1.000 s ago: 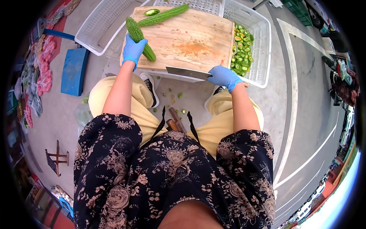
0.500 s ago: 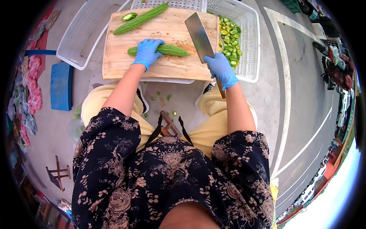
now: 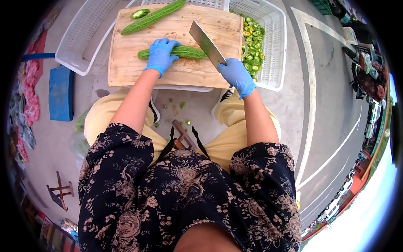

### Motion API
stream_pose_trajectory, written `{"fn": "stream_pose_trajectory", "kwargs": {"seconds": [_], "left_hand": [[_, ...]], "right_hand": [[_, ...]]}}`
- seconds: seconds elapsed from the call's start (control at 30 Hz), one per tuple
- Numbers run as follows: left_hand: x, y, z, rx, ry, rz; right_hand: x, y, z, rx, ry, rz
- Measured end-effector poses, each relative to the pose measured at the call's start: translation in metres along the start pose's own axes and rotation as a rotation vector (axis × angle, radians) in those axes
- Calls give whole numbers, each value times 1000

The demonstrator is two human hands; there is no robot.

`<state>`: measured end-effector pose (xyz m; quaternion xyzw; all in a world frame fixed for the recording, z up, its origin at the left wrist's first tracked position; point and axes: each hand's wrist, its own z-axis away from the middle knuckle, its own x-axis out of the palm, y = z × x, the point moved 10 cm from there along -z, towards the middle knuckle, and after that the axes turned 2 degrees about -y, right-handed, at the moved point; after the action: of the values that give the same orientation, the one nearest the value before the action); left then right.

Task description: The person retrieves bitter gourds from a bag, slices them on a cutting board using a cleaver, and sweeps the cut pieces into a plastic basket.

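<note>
The left hand [image 3: 160, 56] is laid palm down over the gourd [image 3: 189, 52], its fingers held close together and curled over the far side; by it the gourd is pinned to the cutting board [image 3: 126, 63], just nearer than the board's middle; the gourd's long axis is set crosswise, roughly along the board's near edge, its longer free end pointed right. The cleaver [image 3: 207, 44] is gripped in the closed right hand [image 3: 237, 75], at the board's right side; its blade is slanted up and leftward by that free end, to which the right hand is nearer; whether the gourd is touched by the blade cannot be told. At the board's far left, a second gourd [image 3: 153, 17] is laid aslant beside a cut piece [image 3: 140, 13]; right of the board, green slices [image 3: 254, 46] are held in a white basket [image 3: 275, 54].
</note>
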<state>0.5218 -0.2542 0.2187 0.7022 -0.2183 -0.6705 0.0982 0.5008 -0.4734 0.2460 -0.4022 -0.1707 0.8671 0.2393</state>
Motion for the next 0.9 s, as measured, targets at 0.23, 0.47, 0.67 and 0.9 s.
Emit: {"fn": "stream_pose_trajectory", "kwargs": {"seconds": [0.23, 0.47, 0.67, 0.9], "left_hand": [[0, 2, 1, -11, 11, -13], [5, 3, 8, -18, 32, 9], [4, -4, 6, -56, 69, 95], [6, -5, 5, -43, 39, 83]], "right_hand": [[9, 3, -18, -58, -18, 153], [40, 13, -45, -84, 116, 99], [14, 4, -15, -20, 67, -151], [17, -2, -14, -64, -2, -66]]}}
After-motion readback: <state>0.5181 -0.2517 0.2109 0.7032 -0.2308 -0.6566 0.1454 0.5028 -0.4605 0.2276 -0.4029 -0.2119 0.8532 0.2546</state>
